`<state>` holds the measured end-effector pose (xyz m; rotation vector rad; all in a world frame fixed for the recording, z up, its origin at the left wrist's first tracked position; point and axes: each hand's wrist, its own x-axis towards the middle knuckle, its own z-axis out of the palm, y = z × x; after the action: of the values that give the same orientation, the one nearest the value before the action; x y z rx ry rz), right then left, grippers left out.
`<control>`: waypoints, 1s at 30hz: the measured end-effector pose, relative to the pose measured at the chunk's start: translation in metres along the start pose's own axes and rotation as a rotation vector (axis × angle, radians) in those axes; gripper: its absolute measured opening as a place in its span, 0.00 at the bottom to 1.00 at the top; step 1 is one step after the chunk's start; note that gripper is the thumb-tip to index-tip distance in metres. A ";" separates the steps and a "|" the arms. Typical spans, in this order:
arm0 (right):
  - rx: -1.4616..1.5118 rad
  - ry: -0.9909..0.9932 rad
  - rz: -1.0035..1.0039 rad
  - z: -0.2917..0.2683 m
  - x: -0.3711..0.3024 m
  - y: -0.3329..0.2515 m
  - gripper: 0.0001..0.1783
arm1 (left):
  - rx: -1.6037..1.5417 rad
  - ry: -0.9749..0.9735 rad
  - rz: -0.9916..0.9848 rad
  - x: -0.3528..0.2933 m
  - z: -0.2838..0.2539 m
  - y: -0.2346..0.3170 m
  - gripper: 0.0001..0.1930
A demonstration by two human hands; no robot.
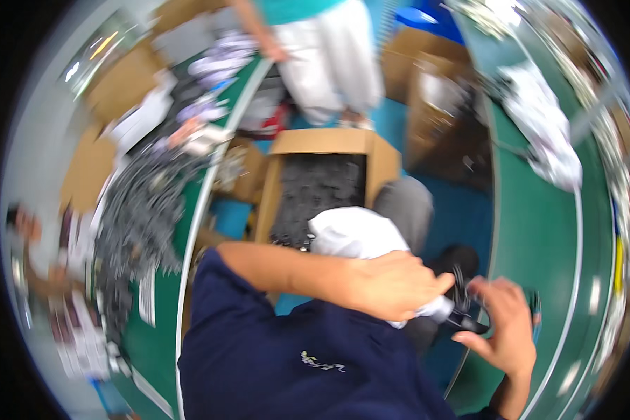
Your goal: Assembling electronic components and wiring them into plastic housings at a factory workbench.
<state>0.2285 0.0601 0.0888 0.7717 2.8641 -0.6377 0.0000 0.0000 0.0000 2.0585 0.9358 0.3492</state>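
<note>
Left hand (392, 285) is seen closed around the neck of a white bag (357, 234), the bulk of the bag bulging out toward 11 o'clock of the fist. Right hand (500, 325) is held open at 3 o'clock of the left, fingers spread and curled; small dark parts (465, 297) are seen between the two hands, at the bag's mouth. Whether the right fingers are touching these parts cannot be told.

At 12 o'clock of the bag, an open cardboard box (322, 143) filled with dark small parts is noted. A green bench (546, 231) curves past at 3 o'clock, a white heap (546, 133) lying on it. Another person (322, 49) in white trousers is standing beyond the box.

Risks, as judged: parts could be spilled onto the blue floor (462, 210) if the bag mouth is tipped before the right hand is cupped beneath it; the bag could slip if the grip on its neck is loosened.

Limits: strong motion blur is present throughout. The kind of part cannot be made out. The bag's mouth is hidden by the left fingers, and the fill level is not visible.
</note>
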 end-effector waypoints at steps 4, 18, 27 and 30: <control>0.464 0.134 -0.088 0.089 0.143 -0.018 0.13 | 0.921 0.556 -0.193 -0.086 -0.050 -0.042 0.14; 0.365 -0.172 -1.247 0.150 0.193 -0.248 0.31 | -0.219 2.529 -0.129 -0.263 0.106 0.044 0.13; 0.668 0.010 -0.738 0.185 0.304 -0.070 0.15 | -0.264 2.845 -0.841 -0.389 0.275 0.000 0.16; 0.948 0.350 -0.409 0.170 0.348 0.016 0.08 | 0.063 2.995 -1.091 -0.345 0.239 0.048 0.18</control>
<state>-0.0651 0.1593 -0.1433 0.3550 2.9398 -2.1862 -0.0843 -0.4056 -0.0825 0.7029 -1.7359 -1.6154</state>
